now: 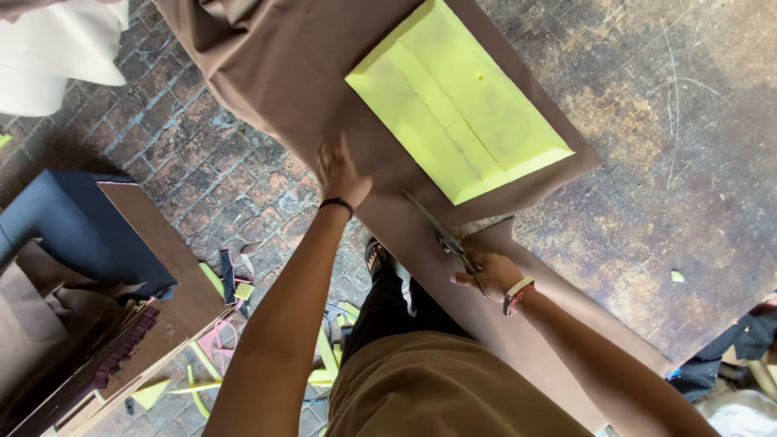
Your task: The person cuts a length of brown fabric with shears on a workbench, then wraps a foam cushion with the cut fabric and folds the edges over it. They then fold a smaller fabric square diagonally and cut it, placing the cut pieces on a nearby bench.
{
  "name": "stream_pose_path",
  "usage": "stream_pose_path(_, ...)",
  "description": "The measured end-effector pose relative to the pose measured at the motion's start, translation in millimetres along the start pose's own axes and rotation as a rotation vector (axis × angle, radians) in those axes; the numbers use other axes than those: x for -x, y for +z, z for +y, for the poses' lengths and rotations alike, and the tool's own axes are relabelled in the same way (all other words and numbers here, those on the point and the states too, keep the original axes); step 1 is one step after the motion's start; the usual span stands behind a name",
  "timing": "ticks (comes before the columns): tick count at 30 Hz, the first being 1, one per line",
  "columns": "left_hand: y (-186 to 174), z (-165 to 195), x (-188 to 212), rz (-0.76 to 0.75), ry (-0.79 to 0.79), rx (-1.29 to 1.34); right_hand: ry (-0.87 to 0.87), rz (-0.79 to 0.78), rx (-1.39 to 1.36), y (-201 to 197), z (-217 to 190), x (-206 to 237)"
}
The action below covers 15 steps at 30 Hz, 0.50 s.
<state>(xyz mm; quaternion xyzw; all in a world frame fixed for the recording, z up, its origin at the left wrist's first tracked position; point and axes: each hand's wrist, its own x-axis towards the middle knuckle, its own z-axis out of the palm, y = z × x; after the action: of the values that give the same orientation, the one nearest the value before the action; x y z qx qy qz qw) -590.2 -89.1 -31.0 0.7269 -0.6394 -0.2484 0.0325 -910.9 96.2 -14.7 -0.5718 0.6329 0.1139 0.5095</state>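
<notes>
Fabric (pixel 275 73), brown and matte with soft folds, lies spread over the near-left edge of a worn wooden table (pixel 672 162) and hangs off that edge toward the brick floor (pixel 194 154). The tabletop is dark, scratched and blotched with paler rubbed patches. On the fabric, near that edge, sits a foam block (pixel 457 101): bright yellow-green, rectangular, with bevelled sides and a shallow lengthwise step down its middle, its surface slightly dusty.

At the table's edge the left hand (pixel 340 174) lies flat, palm down and fingers spread, pressing the fabric just beside the block's nearer long side; it grips nothing. A dark band circles that wrist, and the arm reaches out straight from the body.

The right hand (pixel 490 275) is closed around the handles of metal scissors (pixel 441 235), whose long blades stand apart and point toward the block's near corner, with the fabric between them at a cut running in from the cloth's edge. A pale strap sits on that wrist, and the forearm comes in from the lower right across the table.

Below the table edge, yellow foam offcuts (pixel 324 364) and a pink sandal (pixel 214 340) lie on the bricks, beside a brown board (pixel 170 267) resting over a dark blue upholstered piece (pixel 65 226).
</notes>
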Motion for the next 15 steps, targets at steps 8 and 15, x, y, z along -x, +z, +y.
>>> stream_pose_path(8,-35,2,27,-0.605,-0.193,-0.208,-0.104,0.003,-0.12,-17,-37,-28)
stream_pose_path(15,-47,4,28,-0.599,-0.167,-0.245,0.001,-0.053,-0.136,-37,-86,-39)
